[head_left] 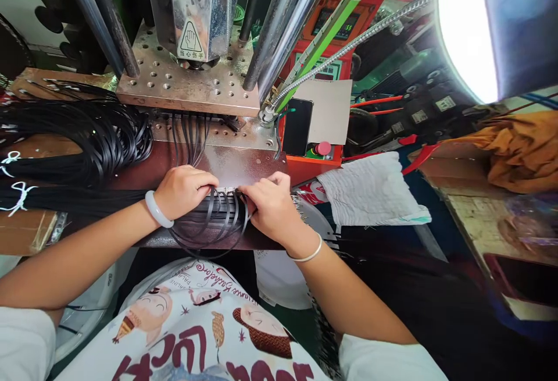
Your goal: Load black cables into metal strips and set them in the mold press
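Observation:
Near the front edge of the press bed, my left hand [185, 189] is closed, thumb and forefinger pinching at the left end of a row of black cables [224, 218]. The cables loop down from a short row of small pale metallic pieces [226, 190], whose exact kind I cannot make out. At the row's right end my right hand [271, 202] is closed too, its fingers pinched around a black cable; the fingertips are partly hidden. More straight black cables lie beneath the loops. Behind the hands, other cables [192, 134] run under the press plate.
A press with a holed steel plate [187, 96] and thick posts stands just behind my hands. Bundled black cables [91, 131] lie at left. On the right are a red control box [314, 166] with a red button [322, 148], a phone [297, 128], a cloth [370, 192] and a bright lamp [468, 32].

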The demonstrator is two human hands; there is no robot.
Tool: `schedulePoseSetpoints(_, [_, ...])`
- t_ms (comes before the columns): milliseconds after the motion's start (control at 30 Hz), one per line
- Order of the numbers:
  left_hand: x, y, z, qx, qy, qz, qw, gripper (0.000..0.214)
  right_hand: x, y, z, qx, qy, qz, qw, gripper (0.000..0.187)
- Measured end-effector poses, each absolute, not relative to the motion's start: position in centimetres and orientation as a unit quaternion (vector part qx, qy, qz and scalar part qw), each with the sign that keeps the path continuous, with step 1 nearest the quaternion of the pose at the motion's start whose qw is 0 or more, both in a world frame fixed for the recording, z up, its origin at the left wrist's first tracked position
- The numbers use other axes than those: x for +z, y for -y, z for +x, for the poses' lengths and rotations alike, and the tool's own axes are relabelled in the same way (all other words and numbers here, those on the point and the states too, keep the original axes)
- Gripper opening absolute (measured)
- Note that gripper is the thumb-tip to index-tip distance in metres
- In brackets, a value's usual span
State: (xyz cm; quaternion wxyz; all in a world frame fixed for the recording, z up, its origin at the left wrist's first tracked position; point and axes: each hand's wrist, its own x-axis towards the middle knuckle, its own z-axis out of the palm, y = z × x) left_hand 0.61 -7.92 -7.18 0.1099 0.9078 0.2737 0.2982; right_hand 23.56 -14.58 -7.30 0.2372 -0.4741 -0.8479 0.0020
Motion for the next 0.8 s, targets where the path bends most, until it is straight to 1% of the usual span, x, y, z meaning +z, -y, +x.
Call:
schedulePoseSetpoints(100, [-6.9,8.5,0.6,0.281,-0.241,0.928,0.037,0.025,-5.9,14.9,25.5,0.112,0.827,-0.488,0.255,0.021])
schedulePoseSetpoints(167, [-6.9,8.8,0.6,0.268,-0.221,0.938,-0.004,0.028,-5.2,15.1,26.7,0.171,0.821,-0.468,0.278,0.016])
schedulePoseSetpoints(200, [-6.9,9.0,0.6,0.263,-0.213,0.941,-0.017,0.030,-5.0,15.2,27.1,0.170,0.821,-0.464,0.286,0.013])
schedulePoseSetpoints(267, [-7.1,9.3,0.5,0.259,-0.201,0.944,-0.028,0.030,-5.1,15.3,27.5,0.109,0.815,-0.490,0.288,0.012])
schedulePoseSetpoints(333, [-7.2,9.4,0.4,0.256,-0.199,0.946,-0.021,0.028,-5.7,15.3,27.2,0.045,0.795,-0.535,0.282,0.016])
schedulePoseSetpoints(367, [-7.1,9.4,0.2,0.248,-0.210,0.946,-0.014,0.027,-6.0,15.2,26.9,0.039,0.784,-0.549,0.288,0.018])
schedulePoseSetpoints(400, [-6.8,9.4,0.1,0.232,-0.227,0.946,-0.009,0.025,-6.3,15.2,26.5,0.053,0.773,-0.554,0.306,0.020])
schedulePoseSetpoints(467, [-6.0,9.3,-0.1,0.165,-0.263,0.950,-0.017,0.024,-6.9,14.9,25.8,0.125,0.744,-0.542,0.370,0.021])
schedulePoseSetpoints(533, [-4.9,9.2,-0.3,0.091,-0.276,0.956,-0.048,0.023,-7.4,14.4,25.4,0.198,0.713,-0.522,0.424,0.018])
schedulePoseSetpoints(567, [-4.4,9.2,-0.3,0.080,-0.271,0.957,-0.063,0.024,-7.5,14.2,25.2,0.222,0.706,-0.513,0.435,0.016])
schedulePoseSetpoints(600, [-3.9,9.1,-0.3,0.096,-0.265,0.957,-0.072,0.026,-7.7,13.9,25.2,0.234,0.708,-0.507,0.432,0.015])
schedulePoseSetpoints(667, [-3.5,9.0,-0.2,0.196,-0.256,0.945,-0.049,0.026,-7.8,13.6,25.2,0.219,0.737,-0.499,0.400,0.015])
schedulePoseSetpoints(733, [-3.8,8.7,0.0,0.312,-0.267,0.912,0.020,0.027,-7.8,13.4,25.2,0.182,0.773,-0.489,0.362,0.018])
schedulePoseSetpoints(800, [-4.8,8.2,0.1,0.355,-0.289,0.884,0.098,0.025,-7.8,13.5,25.1,0.143,0.804,-0.467,0.341,0.022])
